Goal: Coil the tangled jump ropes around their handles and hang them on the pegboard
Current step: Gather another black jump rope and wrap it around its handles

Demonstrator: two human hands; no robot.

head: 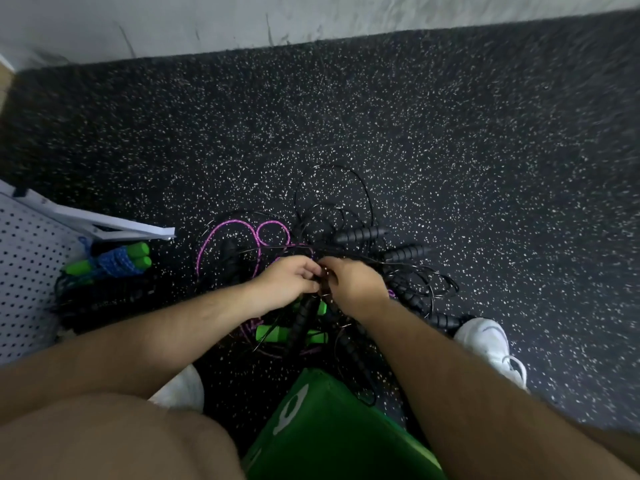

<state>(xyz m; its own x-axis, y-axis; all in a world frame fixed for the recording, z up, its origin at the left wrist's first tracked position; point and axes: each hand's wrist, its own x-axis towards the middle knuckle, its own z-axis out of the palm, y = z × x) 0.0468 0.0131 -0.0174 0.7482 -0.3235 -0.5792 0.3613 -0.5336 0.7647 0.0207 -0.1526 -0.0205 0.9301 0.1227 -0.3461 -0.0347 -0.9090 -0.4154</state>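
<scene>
Head view: your left hand (287, 284) and right hand (351, 285) meet knuckle to knuckle over the tangle (313, 249), fingers curled in, both pinching thin black strands at its middle. Most of the tangle lies just beyond and under them. Two ribbed black handles (363, 233) stick out far-right, long axes pointing away from you, so I'd say your right hand is closer to them. Purple rope (272, 222) loops off far-left. It's all on speckled rubber floor (485, 168), with the pegboard (24, 265) flat at your left and a pale wall (311, 19) beyond.
</scene>
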